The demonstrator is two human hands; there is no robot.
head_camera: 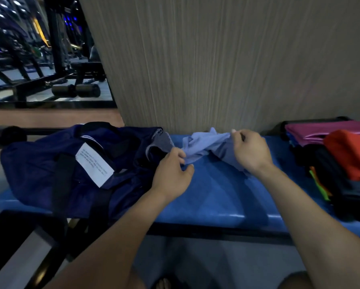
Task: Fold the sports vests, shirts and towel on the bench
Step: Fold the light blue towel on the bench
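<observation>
Head view looks down on a padded blue vinyl bench (214, 197) set against a grey wood-grain wall panel (216, 59). A crumpled light-blue fabric garment (204, 146) lies on the middle of the bench, near the wall, bunched and partly raised between both hands. The left hand (173, 174) pinches the garment's near-left edge between thumb and curled fingers, just beside the open mouth of a dark navy fabric duffel bag (49, 163). The right hand (251, 151) grips the garment's upper right part with its fingers curled round the cloth, lifting that part slightly above the seat.

The duffel bag slumps on the left end of the bench, with black straps (64, 174) and a white printed label (94, 164) facing up; its print is too small to read. On the right end of the bench sits a stack of folded clothes (342, 163), well apart from the garment: magenta and red pieces on top, black ones lower, with a neon-green edge showing. Black gym equipment (56, 59) stands in the background at upper left.
</observation>
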